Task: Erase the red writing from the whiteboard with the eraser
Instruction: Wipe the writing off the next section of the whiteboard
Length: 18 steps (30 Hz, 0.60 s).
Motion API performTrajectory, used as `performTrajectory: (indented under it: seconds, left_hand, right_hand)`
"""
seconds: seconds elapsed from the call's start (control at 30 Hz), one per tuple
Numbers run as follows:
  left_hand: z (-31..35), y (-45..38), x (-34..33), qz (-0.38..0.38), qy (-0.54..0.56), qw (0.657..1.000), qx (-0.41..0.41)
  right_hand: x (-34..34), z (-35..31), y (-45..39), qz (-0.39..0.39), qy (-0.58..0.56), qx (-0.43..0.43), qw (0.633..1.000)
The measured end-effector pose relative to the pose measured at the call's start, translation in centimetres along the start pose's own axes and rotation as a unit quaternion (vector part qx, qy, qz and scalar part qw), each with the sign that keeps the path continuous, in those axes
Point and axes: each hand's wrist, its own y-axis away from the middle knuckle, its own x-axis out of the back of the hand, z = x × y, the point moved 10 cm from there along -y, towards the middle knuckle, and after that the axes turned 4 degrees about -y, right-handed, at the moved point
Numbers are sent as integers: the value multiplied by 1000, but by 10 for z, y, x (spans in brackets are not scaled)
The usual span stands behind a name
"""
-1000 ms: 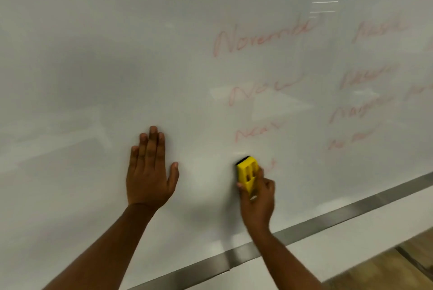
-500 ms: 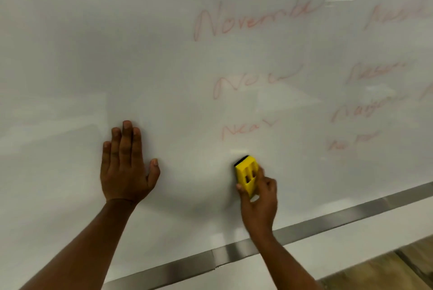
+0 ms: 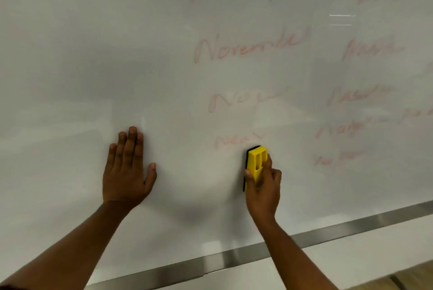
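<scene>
— Where's the eraser (image 3: 255,166) right now?

— Flat against the whiteboard (image 3: 70,67), standing nearly upright, just below and to the right of the faint red word (image 3: 239,141) that reads something like "near". Yellow body, black felt edge on its left side, touching the board.

— Who's got it?

— The right hand (image 3: 263,185) grips it from below: thumb curled on the eraser's left edge, fingers wrapped over its right side and yellow back.

— And the other hand?

— The left hand (image 3: 126,168) sits well to the left of the eraser, at about the same height. Palm flat on the board, four fingers straight and close together pointing up, thumb spread out toward the eraser. It holds nothing.

— Much writing about?

— Plenty. Above the eraser there's a column of pale red words, "November" (image 3: 250,47) among them, and another column up and to the right, too smeared to read. Below the eraser runs the board's metal rail (image 3: 339,231).
</scene>
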Motion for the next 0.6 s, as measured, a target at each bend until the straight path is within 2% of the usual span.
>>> performTrajectory:
  seconds: [0.1,0.17,0.23,0.3,0.37,0.4,0.5,0.53,0.6]
  left_hand:
    - [3,-5,18,-7,10,1000,3]
    - [5,-27,35,17,10,1000,-2]
    - [9,-60,50,45,12,999,-1]
    - [17,-89,54,48,19,999,-5]
    - [26,-104,51,38,23,999,-21]
    - [28,-105,48,31,25,999,-29]
    - [28,-100,39,30,10,999,-36]
    - [28,-99,36,36,3,999,-31]
    - [28,-97,31,55,-13,998,-16]
  right_hand:
    - [39,16,-52,65,3,-97,993]
    - [44,0,-67,81,2,-104,991]
    - [32,-34,-61,65,8,-33,997]
    - [12,-60,-41,17,21,55,998]
    - [8,-62,-36,-11,35,95,995]
    - [16,-54,-42,-2,42,84,996]
    - [48,-22,-73,67,29,-46,996]
    - [52,-19,-78,81,25,-65,994]
    - [46,-39,-74,90,32,-20,995]
